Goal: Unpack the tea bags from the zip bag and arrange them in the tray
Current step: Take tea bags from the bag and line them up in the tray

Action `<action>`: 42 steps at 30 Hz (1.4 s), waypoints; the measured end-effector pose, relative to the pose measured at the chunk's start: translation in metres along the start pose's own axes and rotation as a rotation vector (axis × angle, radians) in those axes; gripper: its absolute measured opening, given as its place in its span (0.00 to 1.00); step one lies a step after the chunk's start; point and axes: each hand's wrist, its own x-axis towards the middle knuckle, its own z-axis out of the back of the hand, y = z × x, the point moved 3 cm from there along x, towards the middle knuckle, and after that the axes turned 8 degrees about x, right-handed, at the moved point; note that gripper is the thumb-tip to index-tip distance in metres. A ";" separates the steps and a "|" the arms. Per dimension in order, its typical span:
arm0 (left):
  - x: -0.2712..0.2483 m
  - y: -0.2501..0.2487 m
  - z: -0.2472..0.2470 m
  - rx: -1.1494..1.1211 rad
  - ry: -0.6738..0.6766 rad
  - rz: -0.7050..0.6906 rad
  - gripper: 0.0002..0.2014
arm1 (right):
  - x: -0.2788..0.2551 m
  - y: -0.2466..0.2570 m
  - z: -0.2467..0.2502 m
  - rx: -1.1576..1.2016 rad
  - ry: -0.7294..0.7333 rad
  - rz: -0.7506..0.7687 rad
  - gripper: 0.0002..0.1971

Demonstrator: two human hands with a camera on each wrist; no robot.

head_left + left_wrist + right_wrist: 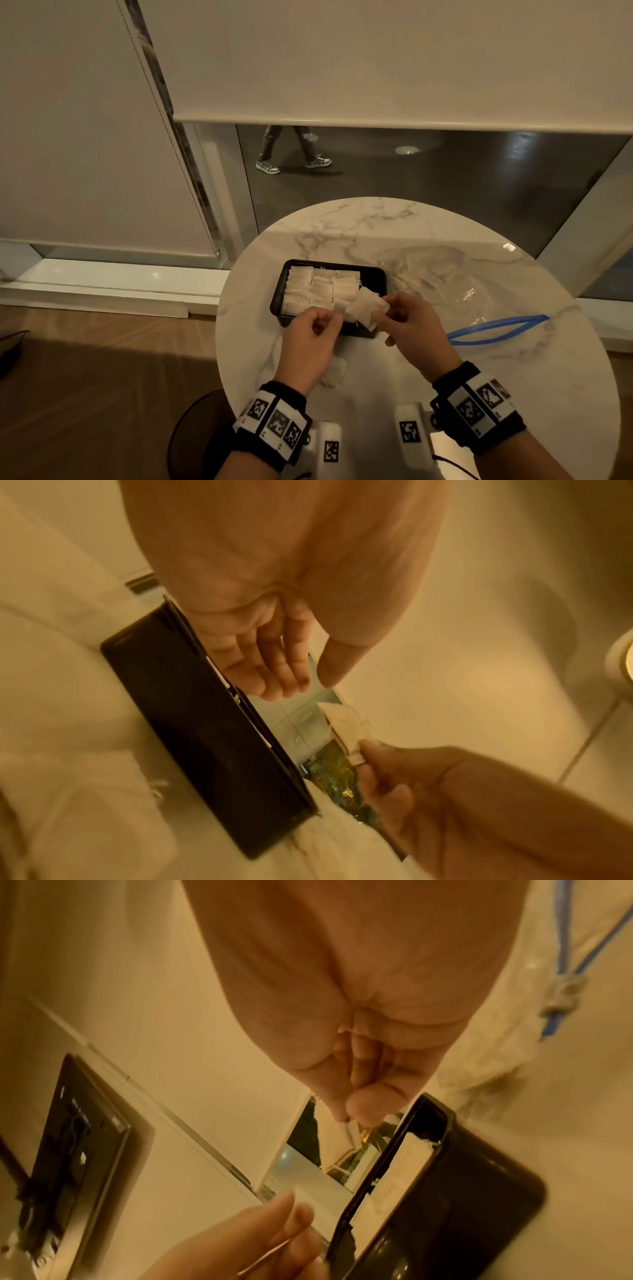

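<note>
While the right hand [409, 317] pinches a tea bag [367, 306] over the nearly full tray [278, 299], the left hand [317, 327], loosely curled and holding nothing, should next help slot it in.

A passer-by's legs [294, 150] at upper centre are cut off by the window blind. The loose white tea bag [335, 371] lies half hidden under the left hand [310, 346]. Both wrist views are blurred.

Black tray [276, 301], white tea bags [318, 289] (blue-zipped clear bag [496, 330])
</note>
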 end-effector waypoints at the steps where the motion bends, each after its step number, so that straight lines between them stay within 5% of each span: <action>1: 0.003 0.002 0.003 0.090 -0.049 -0.042 0.04 | 0.007 0.000 0.002 -0.070 -0.025 0.022 0.04; 4: 0.013 0.009 0.010 0.447 -0.166 -0.154 0.05 | 0.030 0.000 0.000 -0.329 -0.046 0.084 0.04; 8: 0.023 0.017 0.015 0.667 -0.179 -0.112 0.11 | 0.057 -0.004 -0.016 -0.606 0.006 0.092 0.05; 20: 0.034 0.029 0.012 0.607 -0.100 -0.024 0.14 | 0.103 -0.021 -0.058 -0.915 0.234 -0.170 0.13; 42: 0.035 0.028 0.012 0.598 -0.109 -0.053 0.12 | 0.115 -0.028 -0.069 -0.895 0.255 -0.210 0.11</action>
